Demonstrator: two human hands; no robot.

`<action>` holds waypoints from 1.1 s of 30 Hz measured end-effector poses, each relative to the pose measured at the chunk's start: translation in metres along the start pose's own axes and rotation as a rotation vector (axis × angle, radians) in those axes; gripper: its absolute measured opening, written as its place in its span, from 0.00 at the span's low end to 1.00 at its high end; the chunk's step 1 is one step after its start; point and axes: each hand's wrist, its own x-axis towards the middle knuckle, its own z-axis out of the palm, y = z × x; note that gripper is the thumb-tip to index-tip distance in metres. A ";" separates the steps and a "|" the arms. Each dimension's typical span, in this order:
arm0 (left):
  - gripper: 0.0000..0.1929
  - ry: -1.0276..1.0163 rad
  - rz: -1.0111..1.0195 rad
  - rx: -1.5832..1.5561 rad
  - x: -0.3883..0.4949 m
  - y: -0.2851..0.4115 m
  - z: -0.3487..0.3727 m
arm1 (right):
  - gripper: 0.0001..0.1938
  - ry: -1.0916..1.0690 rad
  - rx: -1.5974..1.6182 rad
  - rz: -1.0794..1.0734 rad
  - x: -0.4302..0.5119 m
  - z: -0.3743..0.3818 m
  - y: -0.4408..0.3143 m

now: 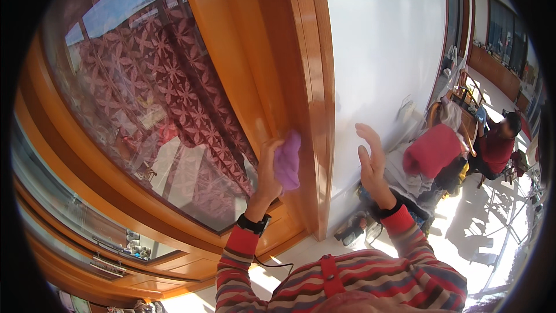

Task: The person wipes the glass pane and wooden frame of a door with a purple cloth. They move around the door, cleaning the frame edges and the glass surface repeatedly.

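My left hand (270, 174) grips a purple cloth (288, 163) and holds it against or just before the orange-brown wooden frame (260, 74); whether they touch I cannot tell. To the left of that hand is a large glass pane (143, 108) set in the wood. It reflects a bright room and sky, and a dark red floral curtain (186, 91) shows in it. Raised with fingers apart, my right hand (372, 165) holds nothing. It is in front of the white wall (382, 43), right of the wooden trim (319, 95).
Heaped clothes and a red folded textile (434, 150) lie to the right, near a wooden chair (467, 117). Farther off sits a person (497, 148) in a red top. Bags (354, 228) stand on the floor by the wall. Lower left is another glazed wooden panel (78, 200).
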 end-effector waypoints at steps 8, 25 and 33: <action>0.25 0.152 0.786 0.252 0.236 0.166 -0.064 | 0.20 0.023 -0.057 0.148 -0.043 -0.034 0.001; 0.23 -0.135 0.629 0.809 0.031 0.039 0.065 | 0.16 0.070 -0.026 0.347 -0.091 -0.075 0.022; 0.18 -0.493 0.306 0.521 -0.121 -0.016 0.131 | 0.15 0.098 -0.023 0.394 -0.103 -0.083 0.005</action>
